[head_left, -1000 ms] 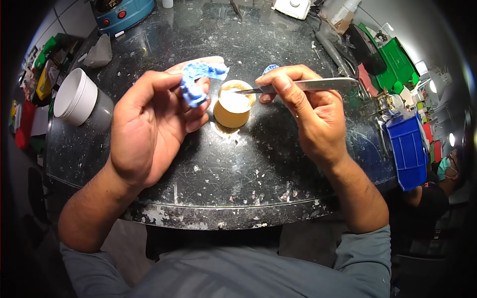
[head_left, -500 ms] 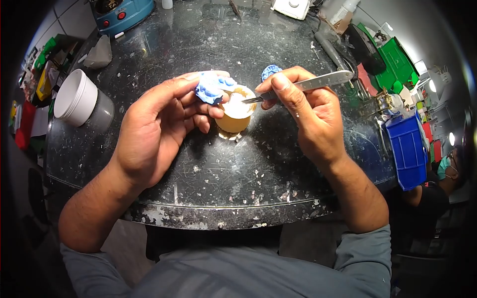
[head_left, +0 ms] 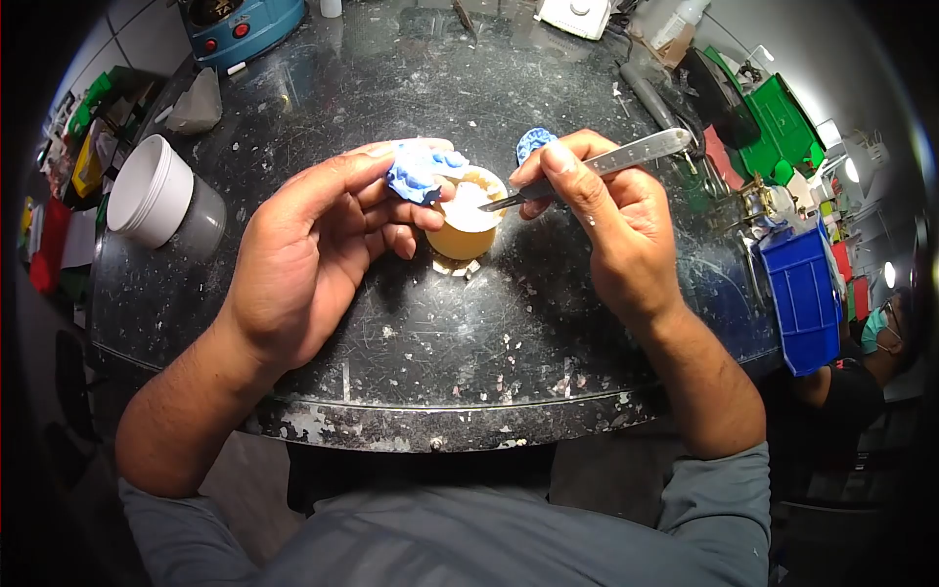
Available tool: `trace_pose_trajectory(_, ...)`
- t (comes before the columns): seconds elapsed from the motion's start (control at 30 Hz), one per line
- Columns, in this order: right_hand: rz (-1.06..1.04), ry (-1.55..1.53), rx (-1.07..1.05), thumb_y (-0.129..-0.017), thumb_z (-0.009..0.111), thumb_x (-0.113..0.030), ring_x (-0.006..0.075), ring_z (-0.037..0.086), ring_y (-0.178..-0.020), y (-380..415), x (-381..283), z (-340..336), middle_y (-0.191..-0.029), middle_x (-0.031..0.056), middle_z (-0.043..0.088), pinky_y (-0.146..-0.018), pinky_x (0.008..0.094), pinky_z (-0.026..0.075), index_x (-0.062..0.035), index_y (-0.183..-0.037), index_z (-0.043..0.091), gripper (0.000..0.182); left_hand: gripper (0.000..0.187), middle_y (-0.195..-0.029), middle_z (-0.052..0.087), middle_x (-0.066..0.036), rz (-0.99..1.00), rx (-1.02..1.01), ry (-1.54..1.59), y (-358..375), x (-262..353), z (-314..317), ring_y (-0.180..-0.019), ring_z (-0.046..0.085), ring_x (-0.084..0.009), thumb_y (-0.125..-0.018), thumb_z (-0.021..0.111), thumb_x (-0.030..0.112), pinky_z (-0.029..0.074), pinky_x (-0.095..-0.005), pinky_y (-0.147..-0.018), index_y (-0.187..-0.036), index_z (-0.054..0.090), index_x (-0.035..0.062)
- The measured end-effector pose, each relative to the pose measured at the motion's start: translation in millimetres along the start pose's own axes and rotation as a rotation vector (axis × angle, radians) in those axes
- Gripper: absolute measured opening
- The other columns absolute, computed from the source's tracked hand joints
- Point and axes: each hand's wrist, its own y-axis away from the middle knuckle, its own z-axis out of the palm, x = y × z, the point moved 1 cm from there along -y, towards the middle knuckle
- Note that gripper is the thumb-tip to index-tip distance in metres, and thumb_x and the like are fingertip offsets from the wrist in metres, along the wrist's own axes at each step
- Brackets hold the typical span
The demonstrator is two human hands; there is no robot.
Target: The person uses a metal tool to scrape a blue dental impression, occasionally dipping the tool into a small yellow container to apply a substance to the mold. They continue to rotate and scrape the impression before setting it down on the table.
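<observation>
Between its thumb and fingers, my left hand [head_left: 318, 230] holds a lumpy blue piece [head_left: 415, 176] at the left side of a small yellowish cup [head_left: 462, 240]. White material [head_left: 467, 207] shows inside the cup. My right hand [head_left: 611, 220] pinches a metal scalpel-like tool [head_left: 636, 153], its dark tip at the white material, its handle slanting up to the right. A second blue piece, round and textured [head_left: 534, 144], lies just beyond the right fingers, which partly hide it.
A white tub [head_left: 152, 196] stands at the left of the black table [head_left: 411, 342]. A blue machine [head_left: 249, 29] is at the back left. A blue bin [head_left: 804, 293] and green case [head_left: 785, 125] are at the right. A masked person [head_left: 846, 391] is at the far right.
The tool's handle end has dropped slightly and shifted left, tilting the tool less steeply, while its tip stays at the white material. My left hand has barely moved.
</observation>
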Motion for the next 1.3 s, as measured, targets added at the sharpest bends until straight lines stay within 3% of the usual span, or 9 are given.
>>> trace_pose_trajectory(0.1,-0.06,-0.128,0.061,-0.102,0.05,-0.018,0.0092,0.058,-0.079,-1.4,-2.3,-2.2,-0.092,0.0057,0.065,-0.077,0.0242,0.048,0.0019,-0.097,0.064,0.024,0.04,-0.104,0.067,-0.012,0.004,-0.036,0.085,-1.4,0.4,-3.7,-0.094,0.062,-0.0164,-0.103,0.041,0.027,0.046,-0.0287,-0.079,-0.12,0.059,-0.0035)
trace_pose_trajectory(0.17,-0.239,-0.235,0.076,-0.102,0.051,-0.015,0.0159,0.067,-0.085,-4.3,-1.7,-8.0,-0.1,0.0131,0.068,-0.082,0.0274,0.052,0.0048,-0.103,0.064,0.024,0.051,-0.11,0.065,-0.011,0.022,-0.091,0.027,-1.2,2.4,-5.0,-0.098,0.058,-0.0155,-0.104,0.034,0.033,0.045,-0.0269,-0.078,-0.131,0.05,-0.0074)
trace_pose_trajectory(0.3,-0.342,0.104,-0.026,-0.099,0.053,-0.014,0.0308,0.068,-0.102,3.1,-20.4,-3.9,-0.111,0.0249,0.065,-0.09,0.0395,0.054,0.0112,-0.113,0.059,0.029,0.053,-0.118,0.062,-0.011,0.059,-0.157,-0.03,-0.1,7.7,3.9,-0.101,0.057,-0.0145,-0.105,0.035,0.037,0.044,-0.0269,-0.078,-0.135,0.046,-0.0051)
trace_pose_trajectory(0.37,-0.472,0.123,-0.061,-0.095,0.06,-0.008,0.0331,0.067,-0.103,6.8,-18.3,-0.6,-0.113,0.0239,0.064,-0.094,0.0441,0.053,0.0097,-0.118,0.055,0.029,0.056,-0.126,0.058,-0.012,0.18,-0.152,-0.096,1.3,8.3,9.9,-0.102,0.057,-0.0146,-0.104,0.038,0.041,0.044,-0.0278,-0.079,-0.138,0.042,-0.0031)
trace_pose_trajectory(0.47,-0.501,0.263,-0.002,-0.093,0.063,-0.006,0.0334,0.067,-0.102,9.8,-15.7,-1.2,-0.114,0.0238,0.063,-0.098,0.0483,0.051,0.0065,-0.119,0.052,0.031,0.063,-0.131,0.055,-0.014,0.178,-0.185,-0.072,-0.3,6.3,7.0,-0.108,0.057,-0.0177,-0.1,0.048,0.045,0.044,-0.0287,-0.082,-0.14,0.039,-0.0031)
trace_pose_trajectory(0.53,-0.713,0.279,-0.062,-0.089,0.068,-0.004,0.0317,0.067,-0.102,4.1,-13.6,-3.1,-0.11,0.0223,0.063,-0.1,0.0507,0.049,0.0028,-0.115,0.053,0.031,0.067,-0.13,0.056,-0.015,0.181,-0.205,-0.054,-0.1,6.0,8.2,-0.11,0.058,-0.0187,-0.098,0.052,0.047,0.045,-0.0284,-0.083,-0.14,0.039,-0.0036)
trace_pose_trajectory(0.7,-0.72,0.368,-0.058,-0.083,0.074,-0.002,0.0297,0.065,-0.104,5.3,-18.1,1.1,-0.105,0.0187,0.062,-0.103,0.0533,0.046,0.0009,-0.11,0.054,0.034,0.078,-0.12,0.061,-0.016,0.15,-0.109,-0.068,2.5,7.2,12.0,-0.111,0.058,-0.0193,-0.089,0.065,0.05,0.046,-0.0276,-0.087,-0.139,0.04,-0.005)
trace_pose_trajectory(0.8,-0.764,0.359,-0.08,-0.082,0.076,-0.004,0.0354,0.065,-0.106,3.6,-18.1,-0.5,-0.104,0.0193,0.061,-0.105,0.0554,0.042,0.0006,-0.109,0.053,0.036,0.077,-0.12,0.061,-0.015,0.174,-0.145,-0.091,2.8,8.5,15.7,-0.11,0.059,-0.0196,-0.087,0.07,0.047,0.047,-0.0281,-0.089,-0.138,0.043,-0.0051)
trace_pose_trajectory(1.3,-0.822,0.412,-0.085,-0.08,0.071,0.004,0.0367,0.065,-0.105,3.5,-17.6,2.9,-0.1,0.0178,0.06,-0.107,0.0572,0.038,-0.0006,-0.105,0.052,0.032,0.07,-0.12,0.059,-0.013,0.198,-0.169,-0.097,3.7,3.8,12.8,-0.11,0.06,-0.0216,-0.082,0.075,0.044,0.045,-0.0363,-0.101,-0.128,0.049,-0.0032)
